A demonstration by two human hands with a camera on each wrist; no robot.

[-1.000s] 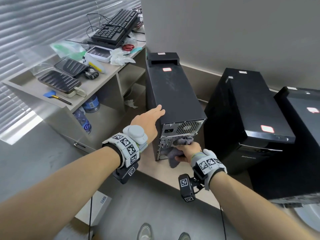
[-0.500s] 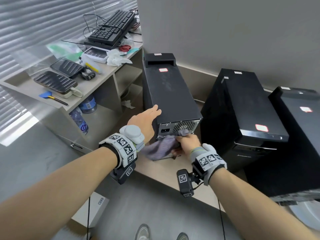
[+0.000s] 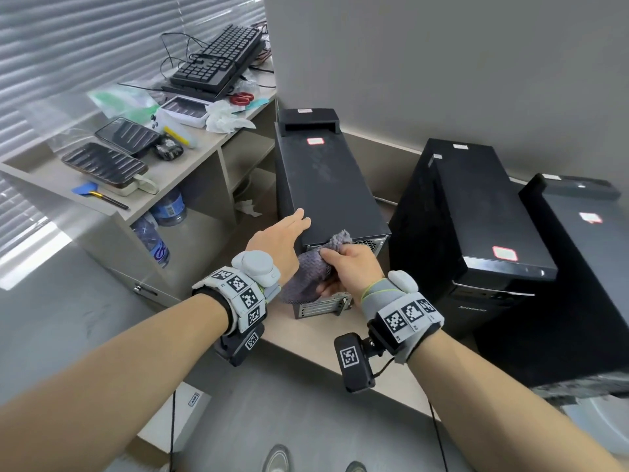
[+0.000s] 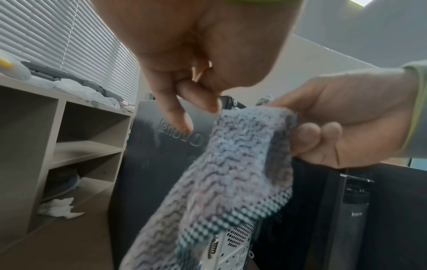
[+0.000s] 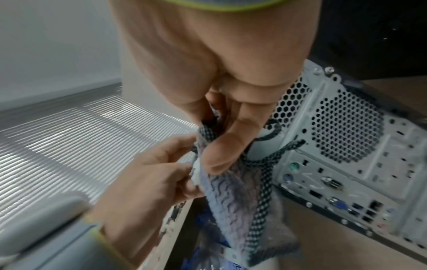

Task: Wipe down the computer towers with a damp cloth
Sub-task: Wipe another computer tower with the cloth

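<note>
Cloth point(image 3: 308, 272) hangs bunched in the right hand point(image 3: 350, 267), pinched by its fingers point(image 4: 309, 131) at the leftmost tower's point(image 3: 326, 185) rear top edge; left hand point(image 3: 279, 238) rests flat, fingers straight, on that tower.

I count three computer towers point(image 3: 326, 185) point(image 3: 476, 212) point(image 3: 585, 240) running from 12 to 3 o'clock, and one cloth point(image 3: 315, 270). On the shelf point(image 3: 204, 155) at 10 o'clock I see two keyboards point(image 3: 218, 59), one pair of scissors point(image 3: 242, 98), three ribbed trays point(image 3: 103, 163) point(image 3: 127, 134) point(image 3: 183, 109). Below stand two bottles point(image 3: 151, 243) point(image 3: 170, 207).
</note>
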